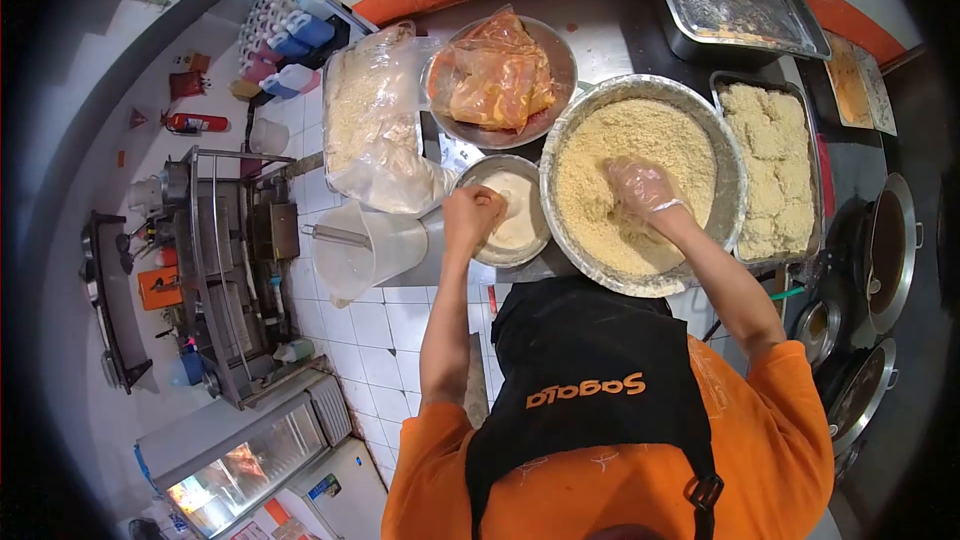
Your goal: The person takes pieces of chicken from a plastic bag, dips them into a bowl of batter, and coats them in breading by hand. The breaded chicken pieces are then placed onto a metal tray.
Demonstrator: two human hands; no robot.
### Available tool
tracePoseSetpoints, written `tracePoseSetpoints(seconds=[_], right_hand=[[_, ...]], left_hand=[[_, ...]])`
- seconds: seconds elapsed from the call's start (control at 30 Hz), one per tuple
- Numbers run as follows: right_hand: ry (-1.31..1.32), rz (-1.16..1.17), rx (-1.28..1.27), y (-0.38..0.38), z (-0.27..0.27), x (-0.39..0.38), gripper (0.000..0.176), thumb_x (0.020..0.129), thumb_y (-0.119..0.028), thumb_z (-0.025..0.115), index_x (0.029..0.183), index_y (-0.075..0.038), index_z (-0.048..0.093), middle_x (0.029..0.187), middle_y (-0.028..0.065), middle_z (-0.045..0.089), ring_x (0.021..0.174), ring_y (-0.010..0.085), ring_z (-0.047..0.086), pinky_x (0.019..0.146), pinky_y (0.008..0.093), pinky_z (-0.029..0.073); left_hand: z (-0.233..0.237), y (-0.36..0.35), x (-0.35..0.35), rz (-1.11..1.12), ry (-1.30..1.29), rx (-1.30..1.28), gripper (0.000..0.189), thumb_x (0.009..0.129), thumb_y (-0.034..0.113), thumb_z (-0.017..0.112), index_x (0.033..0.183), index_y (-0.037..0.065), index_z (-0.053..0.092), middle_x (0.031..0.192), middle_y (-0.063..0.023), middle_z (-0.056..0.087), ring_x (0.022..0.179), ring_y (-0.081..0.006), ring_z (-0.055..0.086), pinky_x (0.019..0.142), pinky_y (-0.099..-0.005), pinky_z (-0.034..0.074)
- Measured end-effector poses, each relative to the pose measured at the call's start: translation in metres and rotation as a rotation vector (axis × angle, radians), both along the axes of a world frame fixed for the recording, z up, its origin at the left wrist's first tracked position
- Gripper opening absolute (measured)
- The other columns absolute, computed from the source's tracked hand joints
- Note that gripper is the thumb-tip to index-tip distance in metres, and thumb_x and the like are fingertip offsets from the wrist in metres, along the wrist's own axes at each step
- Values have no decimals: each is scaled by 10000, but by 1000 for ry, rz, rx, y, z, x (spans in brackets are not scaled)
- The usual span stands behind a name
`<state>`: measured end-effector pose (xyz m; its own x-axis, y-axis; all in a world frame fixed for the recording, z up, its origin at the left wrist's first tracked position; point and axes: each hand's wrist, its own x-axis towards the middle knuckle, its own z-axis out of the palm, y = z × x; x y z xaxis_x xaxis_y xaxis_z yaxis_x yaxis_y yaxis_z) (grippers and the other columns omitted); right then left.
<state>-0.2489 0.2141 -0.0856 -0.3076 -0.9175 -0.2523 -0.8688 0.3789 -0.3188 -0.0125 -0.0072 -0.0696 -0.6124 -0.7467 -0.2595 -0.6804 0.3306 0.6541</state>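
My right hand, in a clear plastic glove, reaches into pale yellow crumbs filling a large round metal basin. Its fingers look curled, and their tips are hidden in the crumbs; I cannot see what they hold. Bare, my left hand is over the left rim of a small metal bowl of creamy batter. Its fingers are pinched together, and anything between them is too small to make out. Behind the small bowl, a metal dish carries raw marinated meat partly covered by plastic.
Crumb-coated pieces fill a tray on the right. A plastic-covered crumb tray lies left, near a white plastic jug with a metal-handled utensil. At the back right sits a large metal pan; woks stand far right.
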Motion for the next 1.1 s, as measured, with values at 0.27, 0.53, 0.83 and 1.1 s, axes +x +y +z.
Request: tracePoseSetpoints(seconds=[0.27,0.53,0.83,1.1], right_hand=[[-157,-125,-133,4,44,2,505,775,-246,749,1218,-41,617,1180,199,651,1179,317,594,975,440,487],[152,-89,-125,-16,38,41,779,758,-301,764,1456,-148,454,1445,239,475,1317,527,433,1071,527,419],[-188,-134,103,35,27,11,389,778,-244,699,1097,-24,665,1040,231,696,1037,305,667,923,396,517],[0,-706,11,54,2,20,493,704,-194,768,1102,62,631,1069,296,668,1032,384,657,936,407,526]], left_hand=[[66,12,28,202,280,228,243,739,108,811,890,-62,725,747,-82,720,672,-102,666,610,-239,526],[61,20,28,260,267,43,207,784,5,770,962,-61,688,780,-72,690,673,-94,635,612,-214,516],[140,70,-48,174,614,408,238,782,-53,762,988,-14,648,802,-64,676,742,-86,646,647,-209,534],[55,82,-98,-161,52,-19,273,828,188,699,985,-35,678,863,-202,732,798,-372,714,741,-424,569]])
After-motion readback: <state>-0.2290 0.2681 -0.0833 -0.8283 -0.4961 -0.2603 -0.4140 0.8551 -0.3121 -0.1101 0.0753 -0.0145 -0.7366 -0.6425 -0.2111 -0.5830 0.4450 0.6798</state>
